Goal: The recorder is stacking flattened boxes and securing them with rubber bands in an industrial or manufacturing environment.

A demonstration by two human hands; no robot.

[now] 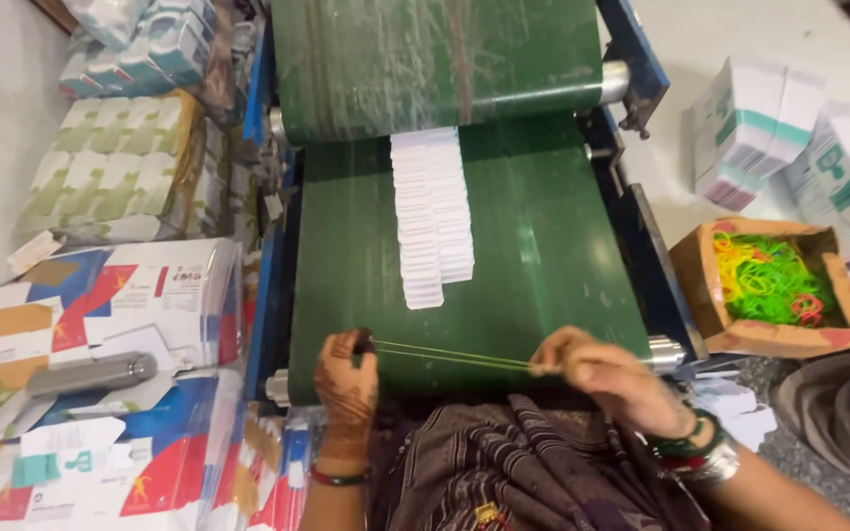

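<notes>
A thin yellow-green rubber band (455, 356) is stretched taut between my two hands at the near end of a green conveyor belt (533, 256). My left hand (346, 379) grips its left end with closed fingers. My right hand (607, 374) pinches its right end. Farther up the belt lies an overlapping row of flat white cartons (433, 216), coming out from under the upper green belt (435, 54). The nearest carton ends a short way beyond the band.
A cardboard box of coloured rubber bands (769, 280) sits on the floor at right, with stacks of white cartons (755, 128) behind it. Bundles of flat printed cartons (110, 305) and a grey metal bottle (91, 374) lie at left. Blue machine frame (656, 265) borders the belt.
</notes>
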